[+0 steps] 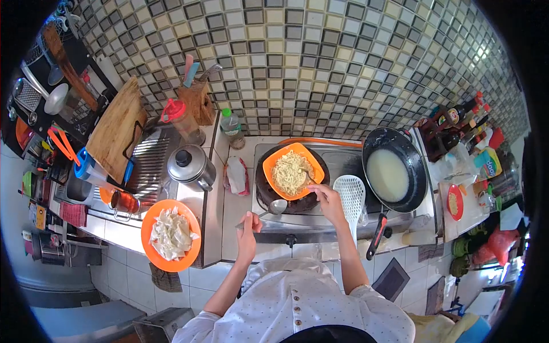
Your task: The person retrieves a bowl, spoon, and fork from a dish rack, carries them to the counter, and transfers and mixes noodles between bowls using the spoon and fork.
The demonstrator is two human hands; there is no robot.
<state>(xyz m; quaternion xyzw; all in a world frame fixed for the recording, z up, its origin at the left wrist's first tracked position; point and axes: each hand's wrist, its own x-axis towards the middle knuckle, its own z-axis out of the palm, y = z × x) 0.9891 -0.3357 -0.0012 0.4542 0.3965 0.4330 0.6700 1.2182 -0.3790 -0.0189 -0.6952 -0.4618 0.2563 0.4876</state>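
Note:
An orange bowl (315, 161) of noodles (290, 173) sits over the left burner of the stove. My right hand (329, 201) is closed on the handle of a utensil whose other end rests in the noodles. In my left hand (247, 227) is the handle of a metal ladle (278, 206), its round head just below the bowl. A white slotted spatula (349, 194) lies right of my right hand. Further right, a black pan (420, 188) holds pale liquid (388, 175).
On the left counter are an orange plate (150, 251) of white food pieces, a lidded metal pot (191, 168) and a wooden board (116, 128). A green-capped bottle (231, 127) stands by the tiled wall. The pan's handle (377, 235) points toward the counter's front edge.

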